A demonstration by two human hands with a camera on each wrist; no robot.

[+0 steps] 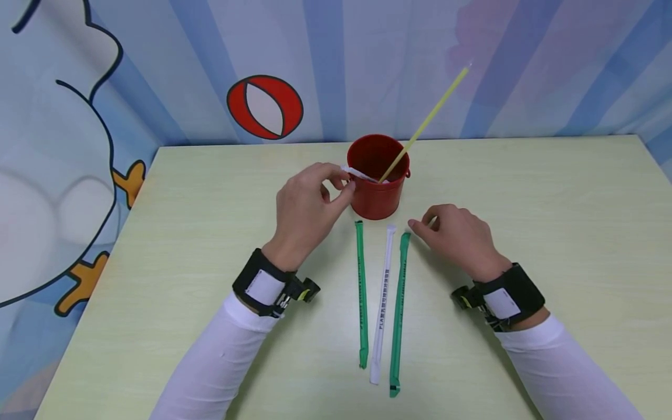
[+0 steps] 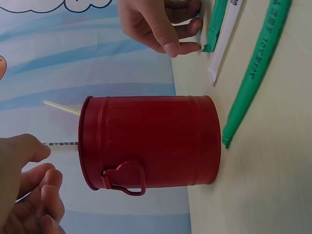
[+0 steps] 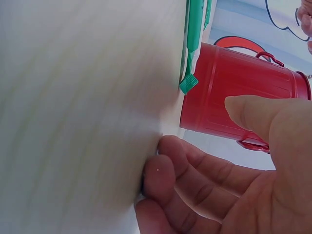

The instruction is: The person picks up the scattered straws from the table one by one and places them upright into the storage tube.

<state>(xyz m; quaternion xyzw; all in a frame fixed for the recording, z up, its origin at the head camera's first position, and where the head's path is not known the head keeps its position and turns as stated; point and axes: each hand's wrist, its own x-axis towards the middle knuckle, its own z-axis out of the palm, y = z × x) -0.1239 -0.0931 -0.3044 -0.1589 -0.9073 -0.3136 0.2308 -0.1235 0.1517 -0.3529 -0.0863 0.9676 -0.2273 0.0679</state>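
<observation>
A red metal bucket (image 1: 375, 201) stands upright near the table's back edge. Leaning out of it are a yellow straw (image 1: 427, 119) and a white paper-wrapped straw (image 1: 359, 173). My left hand (image 1: 310, 204) is at the bucket's left rim, fingertips right beside the white straw's upper end, with a gap between thumb and fingers. In front of the bucket lie a green wrapped straw (image 1: 361, 291), a white wrapped straw (image 1: 384, 309) and another green one (image 1: 400, 315). Loosely curled, my right hand (image 1: 462, 236) is low over the table, just right of them, holding nothing.
A pale wooden table (image 1: 577, 233) extends to both sides. Behind it hangs a blue striped cloth (image 1: 362, 70) with a printed red-and-white ball. Each wrist wears a black strap (image 1: 262, 280) with a small camera. The bucket has a wire handle (image 2: 131, 178).
</observation>
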